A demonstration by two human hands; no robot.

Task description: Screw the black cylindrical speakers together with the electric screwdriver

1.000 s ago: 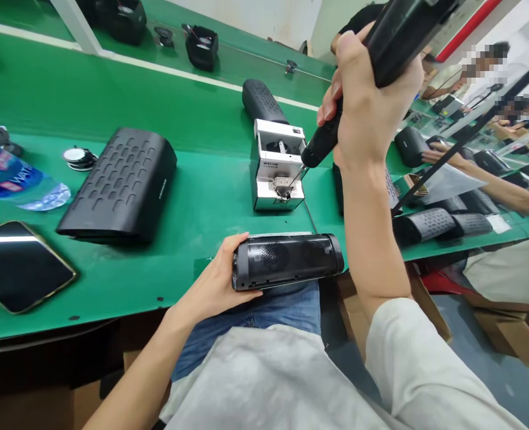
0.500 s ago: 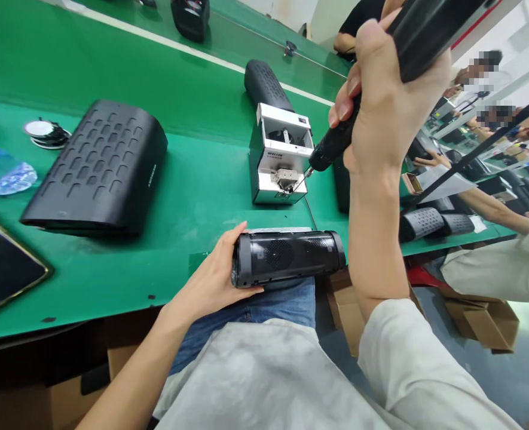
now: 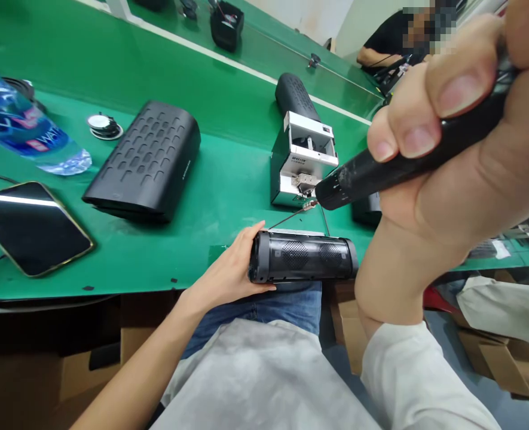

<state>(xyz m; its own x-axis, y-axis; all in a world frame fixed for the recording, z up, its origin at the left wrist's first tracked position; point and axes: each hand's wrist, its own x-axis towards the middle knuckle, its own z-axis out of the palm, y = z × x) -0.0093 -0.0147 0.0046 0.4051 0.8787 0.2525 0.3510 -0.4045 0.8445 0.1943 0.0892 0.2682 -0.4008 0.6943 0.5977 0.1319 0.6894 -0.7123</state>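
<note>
My left hand [image 3: 231,266] grips the left end of a black speaker body [image 3: 309,258] at the table's front edge, thumb below and fingers above. My right hand [image 3: 456,137] is wrapped round a black electric screwdriver [image 3: 358,176], held high and close to the camera. Its long thin bit slants down and left, with the tip near the speaker's upper left edge; I cannot tell whether it touches. Just behind stands a white and dark screw feeder [image 3: 306,158]. A black speaker shell with a dimpled face [image 3: 145,161] lies to the left.
On the left are a water bottle [image 3: 31,122], a phone [image 3: 33,227] and a round speaker driver [image 3: 104,125]. Another dimpled shell [image 3: 296,95] is behind the feeder. A person in black [image 3: 385,42] sits across; cardboard boxes [image 3: 506,364] stand on the floor at right.
The screwdriver's bit has moved from the screw feeder to the speaker's upper left edge. My right hand now appears larger and nearer the camera. My left hand keeps its grip.
</note>
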